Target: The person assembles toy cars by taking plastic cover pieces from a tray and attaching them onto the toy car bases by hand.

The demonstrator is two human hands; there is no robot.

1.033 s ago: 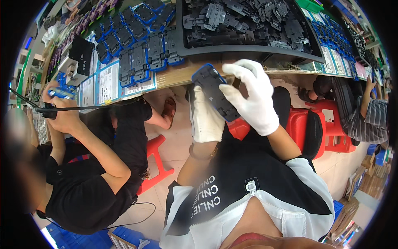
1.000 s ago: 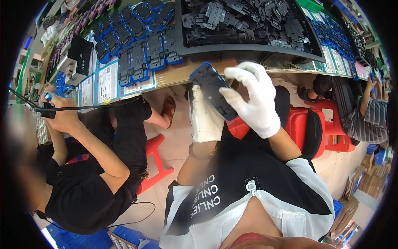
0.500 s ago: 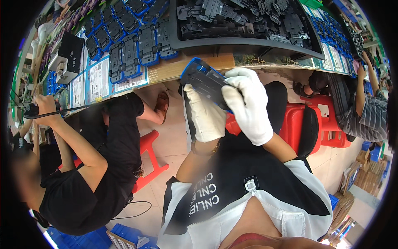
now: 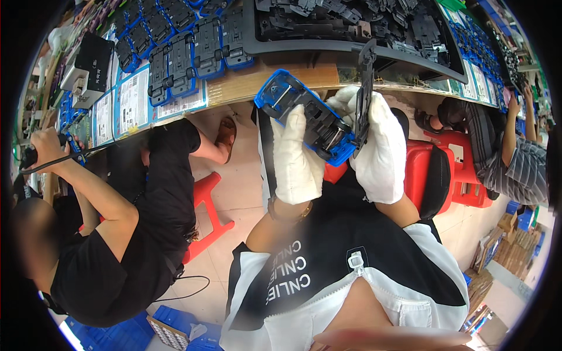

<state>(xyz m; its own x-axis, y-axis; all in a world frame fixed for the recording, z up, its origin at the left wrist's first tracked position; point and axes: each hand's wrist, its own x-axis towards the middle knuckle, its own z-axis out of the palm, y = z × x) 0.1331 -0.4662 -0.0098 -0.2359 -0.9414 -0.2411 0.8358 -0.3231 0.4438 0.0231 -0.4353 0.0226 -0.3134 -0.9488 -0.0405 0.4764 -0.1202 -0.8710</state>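
Observation:
I wear white gloves on both hands. My left hand (image 4: 295,161) is closed on a blue toy car body (image 4: 307,114), held underside up and tilted, with its black inside, wheels and metal axles showing. In my right hand (image 4: 379,149) a long black chassis plate (image 4: 364,96) stands nearly on edge, apart from the car's underside. The right fingers also lie close behind the car body's right end; whether they touch it I cannot tell. Both hands are in front of the table edge, below the big black tray.
The black tray (image 4: 351,48) on the table holds a heap of black plastic parts. Left of it, several blue cars (image 4: 208,50) lie in rows, underside up, near a black box (image 4: 93,61). Co-workers sit on the left (image 4: 111,251) and right (image 4: 515,158). A red stool (image 4: 421,169) stands close by.
The black chassis plate has come off the blue car body and is now upright in my right hand. The car's open inside now shows in my left hand.

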